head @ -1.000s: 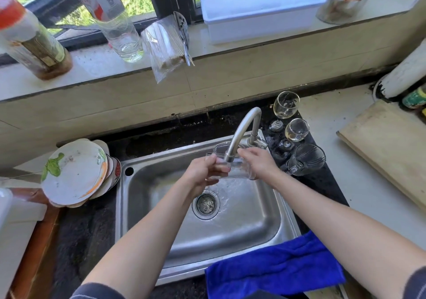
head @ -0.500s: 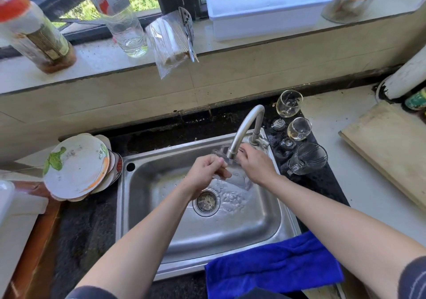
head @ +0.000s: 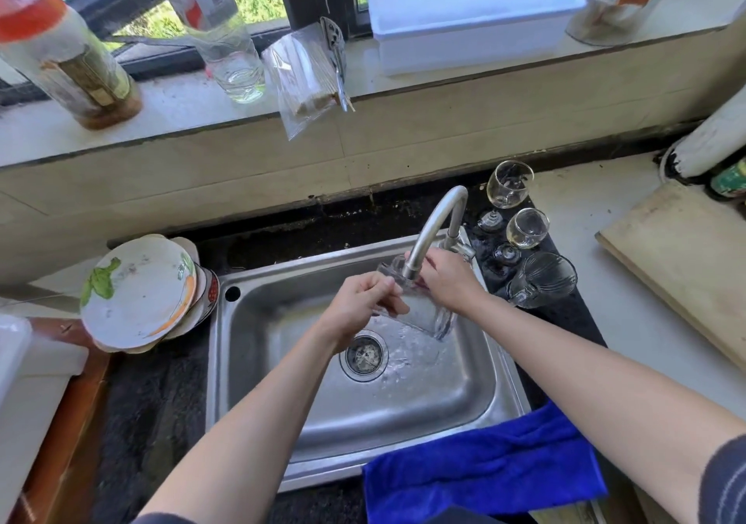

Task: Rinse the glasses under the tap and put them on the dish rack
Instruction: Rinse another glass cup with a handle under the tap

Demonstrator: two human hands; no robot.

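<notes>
I hold a clear glass (head: 424, 313) under the curved steel tap (head: 434, 225), over the steel sink (head: 403, 402). The glass is tipped over, mouth toward the lower right, and water pours out of it into the basin. My left hand (head: 363, 305) grips its left side; my right hand (head: 448, 277) grips its upper right side. Two stemmed glasses (head: 509, 184) (head: 527, 228) and a clear mug (head: 543, 279) wait on the dark counter right of the tap.
A stack of plates (head: 137, 293) leans at the sink's left. A blue cloth (head: 484, 467) lies over the front right rim. A wooden board (head: 682, 257) lies at right. Bottles, a bag and a white tub (head: 468, 15) line the windowsill.
The glass has tipped from nearly level to mouth down and right, spilling its water into the sink. Both hands stayed on it under the tap.
</notes>
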